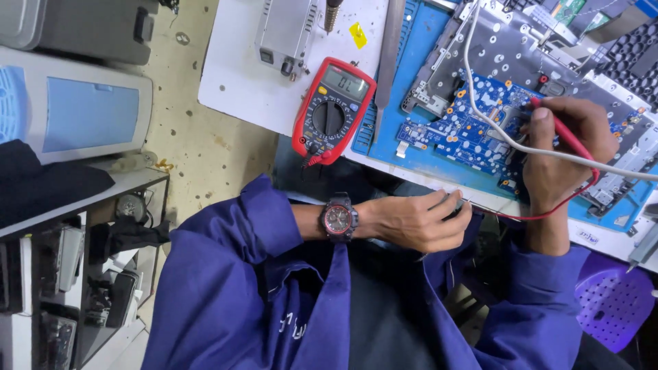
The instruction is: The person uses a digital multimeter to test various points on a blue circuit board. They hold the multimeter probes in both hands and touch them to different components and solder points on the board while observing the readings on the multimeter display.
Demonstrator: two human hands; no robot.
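My right hand (569,147) grips a red multimeter probe (563,130) and presses its tip onto a blue circuit board (466,130) inside an opened laptop chassis (521,48). My left hand (421,219) rests at the table's front edge, its fingers closed around a small dark thing, probably the black probe, mostly hidden. A dark wristwatch (338,219) sits on that wrist. The red multimeter (332,109) lies to the left on the white table (233,82), its leads running toward my hands.
A blue work mat (425,41) lies under the chassis. A white cable (493,127) crosses the board. A grey metal box (284,31) and a metal strip (389,48) lie behind the meter. Shelves with devices (62,274) stand at left, a purple stool (613,301) at right.
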